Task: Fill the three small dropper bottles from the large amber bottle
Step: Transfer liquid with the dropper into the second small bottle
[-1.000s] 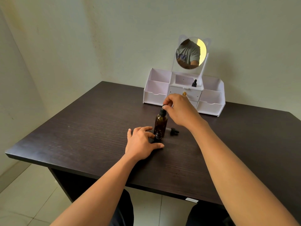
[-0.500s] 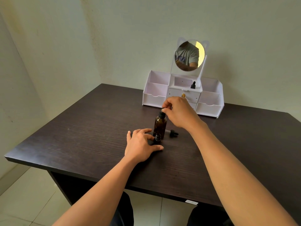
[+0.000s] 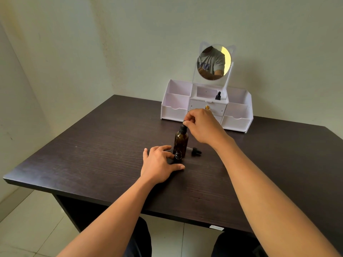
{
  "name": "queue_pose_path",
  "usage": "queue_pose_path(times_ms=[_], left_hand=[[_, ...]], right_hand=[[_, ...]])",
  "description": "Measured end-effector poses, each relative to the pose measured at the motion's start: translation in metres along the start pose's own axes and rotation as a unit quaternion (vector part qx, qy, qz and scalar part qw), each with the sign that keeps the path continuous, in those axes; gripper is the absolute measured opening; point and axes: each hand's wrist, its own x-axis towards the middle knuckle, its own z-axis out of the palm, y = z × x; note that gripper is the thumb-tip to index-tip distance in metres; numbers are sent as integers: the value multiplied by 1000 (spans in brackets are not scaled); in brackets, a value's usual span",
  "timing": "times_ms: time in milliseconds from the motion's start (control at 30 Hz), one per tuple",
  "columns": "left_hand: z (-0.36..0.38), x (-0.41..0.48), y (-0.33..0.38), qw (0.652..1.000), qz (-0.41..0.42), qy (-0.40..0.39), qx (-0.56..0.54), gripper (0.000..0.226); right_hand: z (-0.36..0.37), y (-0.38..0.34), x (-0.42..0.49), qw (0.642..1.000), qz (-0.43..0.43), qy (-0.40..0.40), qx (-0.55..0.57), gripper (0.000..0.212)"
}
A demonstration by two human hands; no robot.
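Two grips: pinched dropper [image 3: 183,127] upright atop bottle [image 3: 181,140] with right hand [image 3: 202,125]; held small bottle [image 3: 177,156] just below it with left hand [image 3: 157,164].

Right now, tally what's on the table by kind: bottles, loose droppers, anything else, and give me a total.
Amber bottle: 1
Small bottles: 2
Loose dropper: 1
Organizer: 1
Total: 5
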Motion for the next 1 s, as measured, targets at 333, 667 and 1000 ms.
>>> queue_pose_path(times_ms=[333, 667, 1000], left_hand=[[1, 1, -1, 1000, -2, -4, 5, 58], [1, 2, -2, 1000, 1, -3, 5, 57], [2, 2, -2, 1000, -1, 0, 2, 57]], right_hand=[[1, 1, 0, 1000, -14, 2, 6, 7], [4, 3, 1, 1000, -4, 0, 30, 7], [1, 5, 1, 999, 16, 6, 46, 10]])
